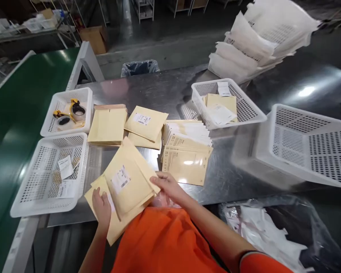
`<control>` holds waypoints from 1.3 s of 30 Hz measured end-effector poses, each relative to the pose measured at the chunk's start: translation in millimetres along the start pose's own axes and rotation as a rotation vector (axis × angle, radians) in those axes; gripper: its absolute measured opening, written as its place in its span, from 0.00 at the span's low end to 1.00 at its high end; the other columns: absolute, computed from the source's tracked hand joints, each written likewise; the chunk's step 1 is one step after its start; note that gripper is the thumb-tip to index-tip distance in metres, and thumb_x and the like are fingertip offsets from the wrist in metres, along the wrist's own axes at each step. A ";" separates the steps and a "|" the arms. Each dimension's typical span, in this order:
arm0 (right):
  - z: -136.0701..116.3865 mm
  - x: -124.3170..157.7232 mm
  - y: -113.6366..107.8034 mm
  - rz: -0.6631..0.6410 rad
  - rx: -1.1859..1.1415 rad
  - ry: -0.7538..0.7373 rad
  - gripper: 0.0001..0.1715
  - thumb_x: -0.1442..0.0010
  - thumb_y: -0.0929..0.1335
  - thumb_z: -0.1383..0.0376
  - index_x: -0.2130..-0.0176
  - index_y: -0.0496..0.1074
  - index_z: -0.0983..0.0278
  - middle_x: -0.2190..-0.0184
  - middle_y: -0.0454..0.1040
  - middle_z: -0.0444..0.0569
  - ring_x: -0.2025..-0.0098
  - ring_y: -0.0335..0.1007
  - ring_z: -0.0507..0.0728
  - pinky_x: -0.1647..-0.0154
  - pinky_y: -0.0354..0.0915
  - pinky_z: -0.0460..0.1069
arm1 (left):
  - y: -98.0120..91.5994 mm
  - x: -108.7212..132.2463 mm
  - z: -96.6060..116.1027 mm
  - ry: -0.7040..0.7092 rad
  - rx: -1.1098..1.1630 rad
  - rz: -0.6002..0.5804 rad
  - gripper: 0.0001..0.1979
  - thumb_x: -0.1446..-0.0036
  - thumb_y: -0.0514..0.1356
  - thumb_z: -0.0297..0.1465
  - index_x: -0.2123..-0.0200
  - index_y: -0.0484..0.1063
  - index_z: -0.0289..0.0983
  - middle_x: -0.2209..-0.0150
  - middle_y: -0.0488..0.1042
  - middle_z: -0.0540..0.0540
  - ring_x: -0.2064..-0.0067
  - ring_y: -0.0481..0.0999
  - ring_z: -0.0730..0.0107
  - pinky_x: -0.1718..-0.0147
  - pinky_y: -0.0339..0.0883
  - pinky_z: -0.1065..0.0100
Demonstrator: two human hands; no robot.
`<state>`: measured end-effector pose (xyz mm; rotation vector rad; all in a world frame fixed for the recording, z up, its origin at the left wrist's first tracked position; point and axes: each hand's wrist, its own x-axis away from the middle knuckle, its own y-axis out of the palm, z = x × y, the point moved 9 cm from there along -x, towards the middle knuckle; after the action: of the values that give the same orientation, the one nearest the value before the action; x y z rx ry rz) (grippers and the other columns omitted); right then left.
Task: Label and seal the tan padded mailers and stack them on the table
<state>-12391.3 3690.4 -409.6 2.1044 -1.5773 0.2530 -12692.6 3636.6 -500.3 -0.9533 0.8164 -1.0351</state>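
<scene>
To the left of the fanned stack (186,161), on its near side, an upper envelope (135,189) overlaps a lower envelope (118,228). The right hand (169,185) pinches the upper one's edge, seemingly to steady it with its label (121,179) facing up. The left hand (102,206) lies upon the lower one; whether it grips, one cannot tell. Beyond the stack, rightward, a basket (248,104) probably keeps papers (221,114) together.

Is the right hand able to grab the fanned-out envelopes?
Probably yes: the right hand is close to the fanned-out envelopes and nothing seems to block the way, but it would first have to release the labelled envelope.
</scene>
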 end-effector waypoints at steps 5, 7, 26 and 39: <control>-98.1 -16.9 -52.3 0.185 -0.171 -0.264 0.24 0.55 0.76 0.47 0.68 0.73 0.62 0.77 0.71 0.41 0.77 0.66 0.49 0.76 0.67 0.45 | 6.9 9.5 12.6 0.062 -0.049 -0.046 0.29 0.35 0.43 0.43 0.38 0.60 0.30 0.35 0.57 0.25 0.33 0.53 0.37 0.41 0.54 0.37; -115.3 -28.6 -78.5 0.254 -0.174 -0.351 0.26 0.58 0.77 0.46 0.66 0.72 0.61 0.75 0.72 0.40 0.75 0.67 0.49 0.75 0.67 0.43 | 5.1 12.0 19.6 0.080 -0.102 -0.027 0.30 0.34 0.43 0.42 0.38 0.58 0.26 0.36 0.55 0.21 0.32 0.51 0.37 0.41 0.54 0.36; 63.1 69.0 -276.8 0.944 1.030 0.361 0.25 0.50 0.69 0.46 0.63 0.70 0.64 0.62 0.75 0.59 0.59 0.73 0.66 0.60 0.67 0.57 | 13.6 9.4 85.3 0.417 -0.157 -0.179 0.21 0.36 0.48 0.34 0.46 0.70 0.30 0.37 0.61 0.28 0.36 0.61 0.46 0.40 0.58 0.47; 19.2 81.0 -223.5 0.675 0.124 -0.106 0.34 0.58 0.75 0.46 0.61 0.61 0.59 0.70 0.77 0.47 0.69 0.75 0.58 0.69 0.70 0.50 | 68.0 8.7 191.8 0.772 -0.283 -0.789 0.17 0.49 0.57 0.22 0.56 0.73 0.40 0.40 0.66 0.39 0.54 0.76 0.56 0.60 0.71 0.59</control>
<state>-12158.8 3659.1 -452.6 1.6153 -2.3494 0.4776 -12496.3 3690.2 -492.7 -1.1580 1.2783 -2.0870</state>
